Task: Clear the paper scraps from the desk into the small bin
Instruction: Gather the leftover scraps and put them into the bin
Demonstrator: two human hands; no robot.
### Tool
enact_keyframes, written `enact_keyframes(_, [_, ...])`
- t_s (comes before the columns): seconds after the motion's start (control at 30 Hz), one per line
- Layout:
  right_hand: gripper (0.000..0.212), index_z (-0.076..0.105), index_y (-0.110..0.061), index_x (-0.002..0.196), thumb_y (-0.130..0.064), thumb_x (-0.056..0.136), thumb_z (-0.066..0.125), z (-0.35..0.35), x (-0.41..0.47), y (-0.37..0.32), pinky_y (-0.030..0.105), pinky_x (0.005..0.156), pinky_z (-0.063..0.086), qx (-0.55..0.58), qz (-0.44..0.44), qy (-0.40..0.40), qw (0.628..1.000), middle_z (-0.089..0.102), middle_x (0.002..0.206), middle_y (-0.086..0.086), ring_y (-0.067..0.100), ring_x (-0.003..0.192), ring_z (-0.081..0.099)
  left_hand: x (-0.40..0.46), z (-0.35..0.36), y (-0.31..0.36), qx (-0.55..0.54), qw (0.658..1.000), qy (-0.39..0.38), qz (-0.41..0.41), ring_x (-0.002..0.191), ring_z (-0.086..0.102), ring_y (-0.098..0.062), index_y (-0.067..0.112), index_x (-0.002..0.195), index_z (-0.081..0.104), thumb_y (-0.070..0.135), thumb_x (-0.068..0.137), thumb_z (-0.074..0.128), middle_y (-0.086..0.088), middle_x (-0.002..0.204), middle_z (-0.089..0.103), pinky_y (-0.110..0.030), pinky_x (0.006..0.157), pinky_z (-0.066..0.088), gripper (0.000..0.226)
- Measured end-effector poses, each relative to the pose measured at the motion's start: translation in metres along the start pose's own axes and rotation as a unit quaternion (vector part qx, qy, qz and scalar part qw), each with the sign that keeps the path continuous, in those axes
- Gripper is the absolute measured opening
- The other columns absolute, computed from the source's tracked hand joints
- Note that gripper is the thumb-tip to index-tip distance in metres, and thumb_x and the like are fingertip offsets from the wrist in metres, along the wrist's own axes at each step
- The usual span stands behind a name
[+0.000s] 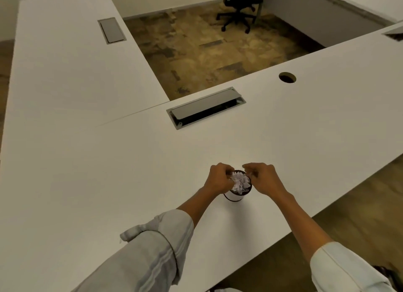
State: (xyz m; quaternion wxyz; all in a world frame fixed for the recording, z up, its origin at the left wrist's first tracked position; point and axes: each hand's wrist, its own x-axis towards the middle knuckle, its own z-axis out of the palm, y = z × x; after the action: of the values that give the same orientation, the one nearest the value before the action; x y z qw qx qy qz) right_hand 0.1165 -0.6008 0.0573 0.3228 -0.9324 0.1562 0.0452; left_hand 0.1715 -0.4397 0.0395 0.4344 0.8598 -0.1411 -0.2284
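A small white bin [233, 197] with a dark rim stands on the white desk [130, 161], near its front edge. White paper scraps [239, 182] fill it to the top. My left hand [218, 179] is curled against the bin's left side and rim. On the right side, my right hand [262, 178] hovers at the rim with its fingertips pinched together over the scraps. Whether a scrap sits between those fingertips is too small to tell. No loose scraps show on the desk around the bin.
A grey cable hatch [206, 107] lies open behind the bin, with a round cable hole [287, 77] to its right. A second desk wing with another hatch [111, 30] runs off to the left. A black office chair [239, 6] stands on the carpet beyond.
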Motion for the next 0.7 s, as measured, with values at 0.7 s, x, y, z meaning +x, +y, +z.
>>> enact_keyframes(0.7, [0.013,0.075,-0.013,0.088,-0.004,0.08,0.069,0.025,-0.003,-0.04,0.003,0.068,0.05,0.126,-0.021,0.103,0.986,0.074,0.077,-0.003,0.004,0.071,0.07,-0.041,-0.063,-0.061,-0.154,0.985,0.044,-0.063,0.082,0.071,-0.02,0.011,0.107,0.061,0.004,0.082,0.063,-0.012,0.1,0.071,-0.039,0.074,0.06,0.026])
